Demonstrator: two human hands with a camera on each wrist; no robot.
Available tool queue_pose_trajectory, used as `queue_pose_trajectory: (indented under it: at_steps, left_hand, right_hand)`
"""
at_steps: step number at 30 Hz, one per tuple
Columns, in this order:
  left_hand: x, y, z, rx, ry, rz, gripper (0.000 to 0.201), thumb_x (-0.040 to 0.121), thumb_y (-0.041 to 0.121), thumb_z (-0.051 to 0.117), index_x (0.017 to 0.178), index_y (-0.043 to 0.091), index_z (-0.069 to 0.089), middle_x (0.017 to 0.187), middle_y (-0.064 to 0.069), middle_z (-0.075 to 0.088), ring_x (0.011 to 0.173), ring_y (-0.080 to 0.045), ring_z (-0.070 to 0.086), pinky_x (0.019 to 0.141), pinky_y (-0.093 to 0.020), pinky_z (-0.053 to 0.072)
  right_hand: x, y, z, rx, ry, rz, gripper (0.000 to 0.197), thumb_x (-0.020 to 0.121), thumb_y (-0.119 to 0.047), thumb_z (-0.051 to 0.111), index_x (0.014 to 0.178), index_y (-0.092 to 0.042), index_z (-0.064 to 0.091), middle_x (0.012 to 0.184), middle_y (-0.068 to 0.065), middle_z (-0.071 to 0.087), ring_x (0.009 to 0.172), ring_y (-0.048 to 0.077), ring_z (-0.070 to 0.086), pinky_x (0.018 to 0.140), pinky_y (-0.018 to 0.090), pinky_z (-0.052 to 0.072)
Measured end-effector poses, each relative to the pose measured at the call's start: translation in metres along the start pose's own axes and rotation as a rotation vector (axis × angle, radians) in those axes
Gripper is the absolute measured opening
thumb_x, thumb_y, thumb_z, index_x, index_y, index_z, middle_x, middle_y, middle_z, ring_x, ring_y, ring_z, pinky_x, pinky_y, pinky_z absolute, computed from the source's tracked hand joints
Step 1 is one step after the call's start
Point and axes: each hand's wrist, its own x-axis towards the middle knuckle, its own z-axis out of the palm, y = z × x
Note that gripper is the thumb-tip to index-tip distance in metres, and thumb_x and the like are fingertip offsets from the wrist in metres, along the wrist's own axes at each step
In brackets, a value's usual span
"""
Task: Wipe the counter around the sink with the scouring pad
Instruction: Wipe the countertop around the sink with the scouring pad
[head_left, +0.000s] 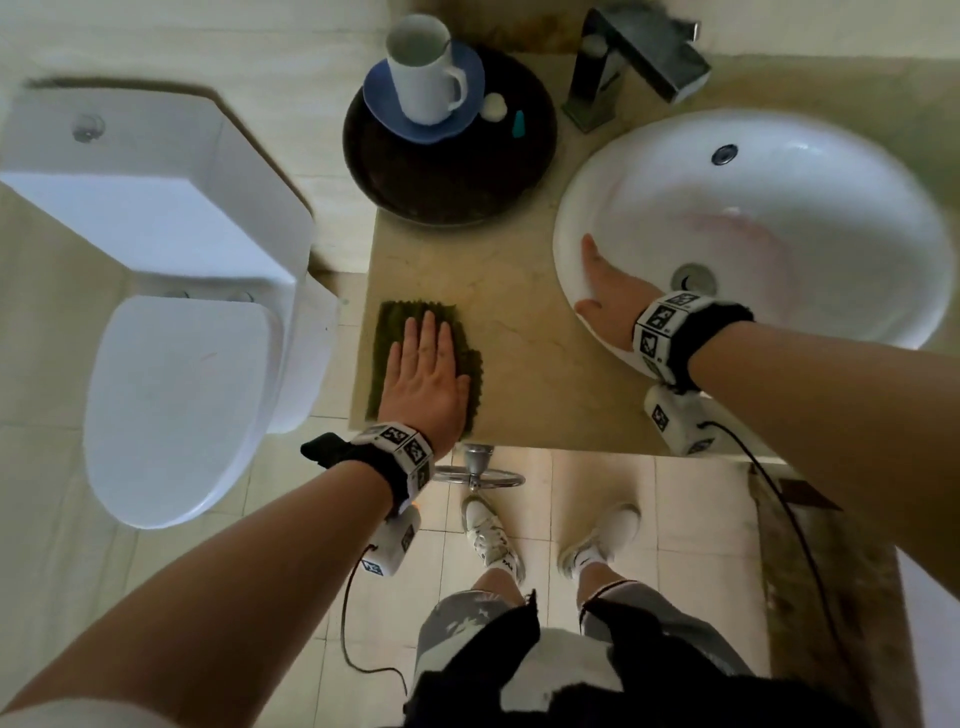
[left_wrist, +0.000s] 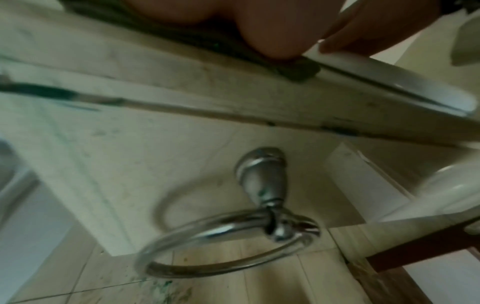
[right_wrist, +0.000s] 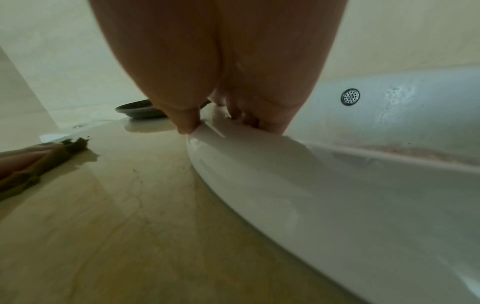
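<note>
A green scouring pad (head_left: 397, 317) lies flat on the beige marble counter (head_left: 519, 353), near its front left corner. My left hand (head_left: 423, 376) presses down on the pad with straight fingers. The pad's dark edge (left_wrist: 298, 70) shows under my palm in the left wrist view. My right hand (head_left: 605, 293) rests on the left rim of the white oval sink (head_left: 779, 208), thumb on the counter side and fingers inside the bowl. In the right wrist view the pad (right_wrist: 75, 145) sits far left on the counter (right_wrist: 130, 205), beside the sink rim (right_wrist: 259, 164).
A dark round tray (head_left: 452, 192) at the back of the counter holds a blue saucer (head_left: 384, 104) with a white mug (head_left: 423, 67). A metal tap (head_left: 634, 62) stands behind the sink. A white toilet (head_left: 171, 312) stands left. A chrome towel ring (left_wrist: 233, 236) hangs below the counter front.
</note>
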Motion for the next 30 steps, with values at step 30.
queue_pose_trajectory:
  at_steps: [30]
  left_hand:
    - [-0.019,0.107,-0.007,-0.023,-0.009,0.026,0.06,0.098,0.017,0.026,0.152,0.01,0.002,0.161,-0.006,-0.002,0.148,-0.025,-0.006,0.12,-0.044,0.012]
  right_hand:
    - [-0.1,0.026,0.109,-0.346,0.135,-0.368,0.064,0.1,-0.041,0.021,0.154,-0.012,-0.001,0.162,0.005,-0.006,0.149,0.023,-0.006,0.12,0.039,0.0]
